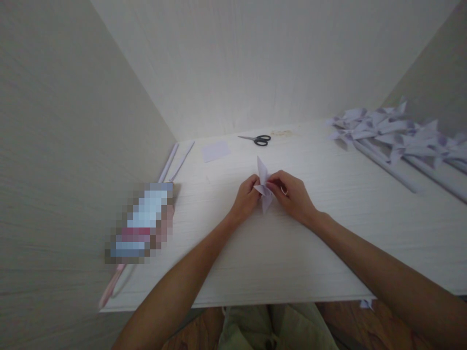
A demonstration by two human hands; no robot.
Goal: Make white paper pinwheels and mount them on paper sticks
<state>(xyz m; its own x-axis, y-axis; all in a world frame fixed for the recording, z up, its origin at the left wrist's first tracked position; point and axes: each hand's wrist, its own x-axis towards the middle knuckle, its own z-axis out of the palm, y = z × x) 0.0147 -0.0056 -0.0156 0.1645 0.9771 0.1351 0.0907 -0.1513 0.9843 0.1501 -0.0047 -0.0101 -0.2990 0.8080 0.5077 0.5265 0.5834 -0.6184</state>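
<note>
A pale lilac folded paper piece [264,185] with pointed flaps sits between both hands above the middle of the white table [328,233]. My left hand [245,200] pinches its left side with curled fingers. My right hand [292,195] grips its right side, fingers closed over the folds. One point of the paper sticks up, another points down toward me.
A flat square sheet of paper [216,150] and black scissors [258,140] lie at the back. Several finished paper pinwheels on rolled sticks [394,133] are piled at the right. Rolled paper sticks [175,163] and a blurred-out object [142,223] sit along the left wall.
</note>
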